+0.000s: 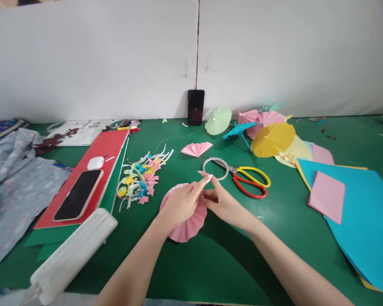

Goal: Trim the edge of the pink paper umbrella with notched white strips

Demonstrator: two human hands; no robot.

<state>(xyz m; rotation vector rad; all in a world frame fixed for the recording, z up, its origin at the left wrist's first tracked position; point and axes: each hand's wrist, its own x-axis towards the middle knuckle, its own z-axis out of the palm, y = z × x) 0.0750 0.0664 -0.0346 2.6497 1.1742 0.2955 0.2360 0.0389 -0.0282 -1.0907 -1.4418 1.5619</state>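
A round, pleated pink paper (187, 227) lies low over the green table beneath my left hand (185, 199). My left hand is closed at its upper right part. My right hand (225, 202) grips the same paper's right edge, thumb and fingers curled in. Both index fingertips meet above the paper, with something small and white there that I cannot make out. Just beyond the fingertips lies a roll of narrow tape (205, 166). Scissors (250, 182) with one yellow and one red handle touch it. Farther back rests a folded pink paper fan (197, 148).
Paper scraps (142, 176) are heaped left of my hands. A phone (79, 195) lies on red card (110, 148), near a white elongated device (73, 257). Another phone (195, 107) leans on the wall. Paper umbrellas (272, 139) stand back right, blue sheets (367, 204) at right.
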